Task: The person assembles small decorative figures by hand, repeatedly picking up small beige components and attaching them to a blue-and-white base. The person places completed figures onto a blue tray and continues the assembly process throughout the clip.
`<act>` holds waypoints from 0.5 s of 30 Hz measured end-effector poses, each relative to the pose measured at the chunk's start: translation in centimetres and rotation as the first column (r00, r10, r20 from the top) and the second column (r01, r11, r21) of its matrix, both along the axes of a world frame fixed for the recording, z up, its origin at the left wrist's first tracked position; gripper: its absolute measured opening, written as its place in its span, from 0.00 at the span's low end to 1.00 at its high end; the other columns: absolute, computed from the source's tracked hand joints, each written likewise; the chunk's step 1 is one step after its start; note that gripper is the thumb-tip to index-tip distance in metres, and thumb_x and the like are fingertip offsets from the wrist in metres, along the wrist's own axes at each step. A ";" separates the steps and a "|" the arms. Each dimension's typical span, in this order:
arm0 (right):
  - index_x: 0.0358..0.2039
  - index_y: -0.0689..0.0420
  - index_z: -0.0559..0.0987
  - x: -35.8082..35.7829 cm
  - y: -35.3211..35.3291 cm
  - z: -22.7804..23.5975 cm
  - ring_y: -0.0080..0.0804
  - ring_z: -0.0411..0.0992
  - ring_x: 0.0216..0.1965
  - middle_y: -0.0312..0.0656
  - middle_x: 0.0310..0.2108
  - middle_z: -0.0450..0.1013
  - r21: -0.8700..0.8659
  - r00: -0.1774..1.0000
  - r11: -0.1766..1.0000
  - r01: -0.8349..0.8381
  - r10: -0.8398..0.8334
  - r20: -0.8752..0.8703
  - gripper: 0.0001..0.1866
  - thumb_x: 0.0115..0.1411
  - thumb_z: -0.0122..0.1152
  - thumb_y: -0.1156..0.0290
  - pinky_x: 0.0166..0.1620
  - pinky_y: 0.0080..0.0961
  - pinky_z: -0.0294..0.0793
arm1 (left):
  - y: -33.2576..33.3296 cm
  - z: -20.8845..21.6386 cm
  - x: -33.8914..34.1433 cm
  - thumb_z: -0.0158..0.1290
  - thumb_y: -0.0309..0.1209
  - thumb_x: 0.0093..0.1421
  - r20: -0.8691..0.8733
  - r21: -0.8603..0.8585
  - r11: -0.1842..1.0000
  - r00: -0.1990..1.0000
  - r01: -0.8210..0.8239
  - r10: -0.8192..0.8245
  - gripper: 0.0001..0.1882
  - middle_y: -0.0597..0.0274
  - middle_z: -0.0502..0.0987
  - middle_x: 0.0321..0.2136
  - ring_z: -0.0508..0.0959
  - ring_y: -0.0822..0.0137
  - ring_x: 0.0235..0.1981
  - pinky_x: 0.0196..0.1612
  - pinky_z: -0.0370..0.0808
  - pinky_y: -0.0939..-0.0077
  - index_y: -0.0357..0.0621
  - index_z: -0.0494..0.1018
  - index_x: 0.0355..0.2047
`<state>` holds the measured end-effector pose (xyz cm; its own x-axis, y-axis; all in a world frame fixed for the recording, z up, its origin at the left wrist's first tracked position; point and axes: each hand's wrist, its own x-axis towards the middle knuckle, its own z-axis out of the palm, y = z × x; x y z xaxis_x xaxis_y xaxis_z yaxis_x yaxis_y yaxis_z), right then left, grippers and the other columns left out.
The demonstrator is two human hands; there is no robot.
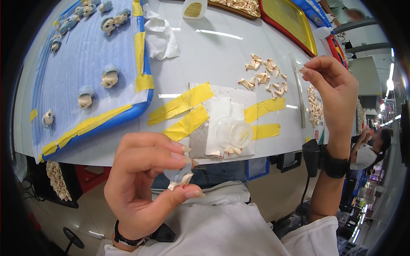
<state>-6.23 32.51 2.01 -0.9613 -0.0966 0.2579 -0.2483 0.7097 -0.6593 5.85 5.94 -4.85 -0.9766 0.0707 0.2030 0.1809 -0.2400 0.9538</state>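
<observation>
My left hand [143,183] pinches a small blue-haired figurine head [177,175] between thumb and fingers, over the table's near edge. Cream, pointed bits with a red spot show on its lower side; the face is hidden. My right hand [331,81] is raised at the right, thumb and forefinger tips together; whatever they may hold is too small to make out. Below and left of it lie several small cream pieces with red tips [262,76]. Between my hands, a clear round cup [235,133] stands on white paper [218,111] held down by yellow tape [183,106].
A blue-rimmed tray [147,91] lined with pale foam holds several blue-haired heads [109,77]. Crumpled tissue [161,36] and a white bottle [195,9] lie beyond. At the right are a clear ruler-like strip [298,91], more cream pieces [315,106] and a gold tray [286,21]. Another person [368,149] sits far right.
</observation>
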 end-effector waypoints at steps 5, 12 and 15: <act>0.30 0.63 0.74 2.4 0.3 0.6 0.20 0.70 0.31 0.36 0.28 0.72 -0.205 0.997 0.976 0.073 -0.068 0.028 0.07 0.48 0.61 0.81 0.38 0.14 0.68 | -0.2 -0.1 0.2 0.60 0.15 0.41 0.008 -0.013 1.000 1.000 -0.020 0.021 0.22 0.51 0.66 0.40 0.72 0.67 0.39 0.42 0.73 0.79 0.34 0.67 0.38; 0.30 0.65 0.74 6.8 -0.6 -0.8 0.26 0.72 0.32 0.42 0.29 0.72 -0.495 0.995 0.869 0.019 0.031 0.094 0.08 0.48 0.60 0.84 0.39 0.18 0.70 | 1.3 0.8 0.3 0.64 0.26 0.41 0.199 0.194 0.975 0.978 -0.109 0.070 0.24 0.52 0.66 0.37 0.74 0.64 0.31 0.32 0.74 0.79 0.38 0.64 0.37; 0.29 0.66 0.74 7.9 -1.8 -1.3 0.28 0.72 0.32 0.44 0.29 0.72 -0.487 0.995 0.873 0.031 0.022 0.102 0.08 0.46 0.58 0.87 0.40 0.20 0.70 | 0.5 -0.3 -0.7 0.64 0.26 0.42 -0.043 -0.036 0.999 0.999 0.020 -0.021 0.24 0.51 0.67 0.36 0.74 0.63 0.32 0.33 0.74 0.75 0.38 0.63 0.37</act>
<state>1.69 30.67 0.72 -0.9848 0.0205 0.1726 -0.1592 0.2922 -0.9430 5.20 6.43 -5.16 -0.9652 0.0986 0.2422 0.2177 -0.2100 0.9532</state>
